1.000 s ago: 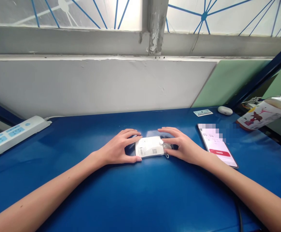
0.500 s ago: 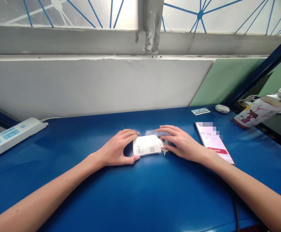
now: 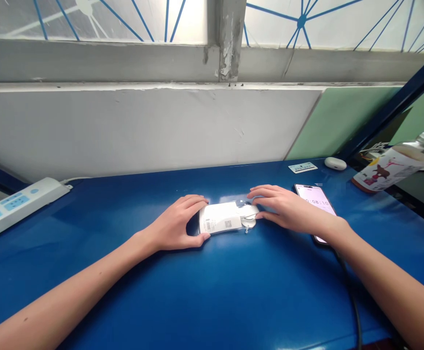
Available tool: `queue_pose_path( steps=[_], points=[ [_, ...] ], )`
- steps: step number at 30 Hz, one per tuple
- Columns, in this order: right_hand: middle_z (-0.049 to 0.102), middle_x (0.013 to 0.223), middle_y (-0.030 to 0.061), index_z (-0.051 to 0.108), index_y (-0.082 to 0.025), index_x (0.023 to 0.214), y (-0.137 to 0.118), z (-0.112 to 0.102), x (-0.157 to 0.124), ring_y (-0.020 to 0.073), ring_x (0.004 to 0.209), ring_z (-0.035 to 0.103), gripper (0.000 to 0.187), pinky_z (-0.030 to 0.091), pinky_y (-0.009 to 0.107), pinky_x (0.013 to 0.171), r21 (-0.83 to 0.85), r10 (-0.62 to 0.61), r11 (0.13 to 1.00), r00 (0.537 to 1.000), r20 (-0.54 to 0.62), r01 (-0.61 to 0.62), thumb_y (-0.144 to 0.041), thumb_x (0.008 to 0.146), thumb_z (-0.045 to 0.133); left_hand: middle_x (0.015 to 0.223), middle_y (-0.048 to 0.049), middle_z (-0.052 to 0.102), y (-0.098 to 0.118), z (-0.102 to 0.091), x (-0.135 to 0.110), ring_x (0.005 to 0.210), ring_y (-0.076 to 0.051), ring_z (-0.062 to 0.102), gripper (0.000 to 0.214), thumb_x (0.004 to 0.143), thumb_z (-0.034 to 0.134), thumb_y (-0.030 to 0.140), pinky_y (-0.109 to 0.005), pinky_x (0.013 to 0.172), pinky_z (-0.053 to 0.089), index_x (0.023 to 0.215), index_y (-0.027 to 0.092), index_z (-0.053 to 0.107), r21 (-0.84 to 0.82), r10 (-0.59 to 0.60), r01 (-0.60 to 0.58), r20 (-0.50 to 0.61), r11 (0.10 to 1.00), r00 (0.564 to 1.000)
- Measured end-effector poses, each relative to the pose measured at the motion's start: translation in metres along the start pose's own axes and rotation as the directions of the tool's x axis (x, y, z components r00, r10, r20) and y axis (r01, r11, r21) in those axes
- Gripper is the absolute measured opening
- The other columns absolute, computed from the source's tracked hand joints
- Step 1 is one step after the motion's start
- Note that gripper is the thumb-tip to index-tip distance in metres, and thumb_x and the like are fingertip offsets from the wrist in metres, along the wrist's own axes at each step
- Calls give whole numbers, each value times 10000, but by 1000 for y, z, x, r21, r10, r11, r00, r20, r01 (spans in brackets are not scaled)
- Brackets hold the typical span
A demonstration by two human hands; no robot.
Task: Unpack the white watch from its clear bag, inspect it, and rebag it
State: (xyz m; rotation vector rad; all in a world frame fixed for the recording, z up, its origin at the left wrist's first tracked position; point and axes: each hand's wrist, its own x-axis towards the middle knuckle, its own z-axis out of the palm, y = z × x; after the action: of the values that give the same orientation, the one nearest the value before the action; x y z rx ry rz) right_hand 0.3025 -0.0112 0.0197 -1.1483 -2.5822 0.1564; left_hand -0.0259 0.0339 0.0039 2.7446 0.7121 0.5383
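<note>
A flat white package (image 3: 219, 218) with a barcode and a QR code lies on the blue desk, in a clear plastic sleeve. Out of its right end sticks a white coiled cable (image 3: 248, 214) with a rounded outline. My left hand (image 3: 178, 222) holds the package at its left end, fingers at the far corner and thumb at the near one. At the other end, my right hand (image 3: 279, 208) has its thumb and a finger closed on the right edge of the coiled cable, with the upper fingers stretched out over the desk.
Under my right wrist lies a phone (image 3: 315, 200) with a timer showing; a black cable (image 3: 350, 287) runs toward the front edge. Behind are a card (image 3: 302, 167) and a white earbud case (image 3: 335, 164). A bottle (image 3: 390, 167) leans at right; a power strip (image 3: 18, 204) is at left.
My right hand has moved a little to the right, and more of the white coiled cable shows outside the package. My left hand has stayed at the package's left end.
</note>
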Motion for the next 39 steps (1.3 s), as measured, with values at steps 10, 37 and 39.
queue_pose_path(
  steps=[10,37,39],
  points=[
    [518,1450,150,621,-208,1263,-21,8,4,344,1280,536,391,500,525,1007,40,129,991,992,12,-130,-412,932,583,1316,-174,607,0,0,0,1244,-352,542,605,770,712,403,-505,1025,472,1296,156,547,-1,-5,5,1,1000,1000],
    [645,1227,132,92,-211,1576,-5,-4,-1,311,1073,621,688,550,488,867,-35,174,983,970,-166,-183,-307,997,451,1289,-154,644,1,-1,-1,1187,-355,598,586,750,692,431,-546,1078,377,1269,177,596,63,66,-64,-28,996,997],
    [647,1218,134,154,-212,1568,-9,-4,1,309,1112,600,640,543,491,894,-35,127,990,975,-184,-135,-297,1002,440,1346,-175,606,1,-1,-1,1225,-376,571,695,758,691,515,-569,1095,348,1344,171,548,79,60,-59,-5,995,998]
  ],
)
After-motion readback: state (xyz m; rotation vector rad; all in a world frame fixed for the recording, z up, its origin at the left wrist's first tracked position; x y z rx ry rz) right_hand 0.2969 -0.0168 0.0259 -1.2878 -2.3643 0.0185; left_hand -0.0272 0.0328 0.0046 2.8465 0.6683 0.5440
